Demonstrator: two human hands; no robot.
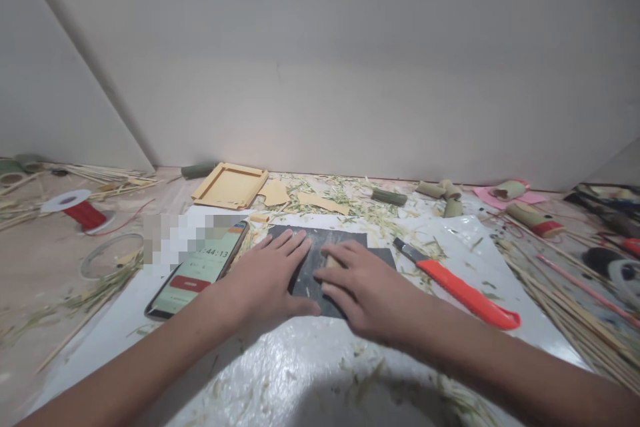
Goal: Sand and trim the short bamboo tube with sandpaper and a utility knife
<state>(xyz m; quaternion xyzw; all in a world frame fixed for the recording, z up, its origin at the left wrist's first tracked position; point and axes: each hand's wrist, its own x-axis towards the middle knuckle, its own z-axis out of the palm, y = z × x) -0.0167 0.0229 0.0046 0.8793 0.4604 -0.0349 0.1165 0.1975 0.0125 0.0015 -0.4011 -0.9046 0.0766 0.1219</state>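
Observation:
My left hand [265, 277] lies flat, fingers stretched out, on the left part of a dark sheet [325, 243] that rests on a white plastic cover [300, 360]. My right hand [363, 287] rests on the same sheet with its fingers curled over a small pale bamboo piece [334, 261], pressing it down. A phone [200, 270] with a timer on its screen lies just left of my left hand. To the right of my right hand lies an orange-handled knife [463, 292].
A shallow yellow tray [231, 185] and pale cut pieces [320, 202] lie behind the sheet among bamboo shavings. Short bamboo tubes [440, 192] sit at the back right, thin sticks [565, 300] at the right. At the left are a red thread spool [80, 210] and a tape ring [107, 255].

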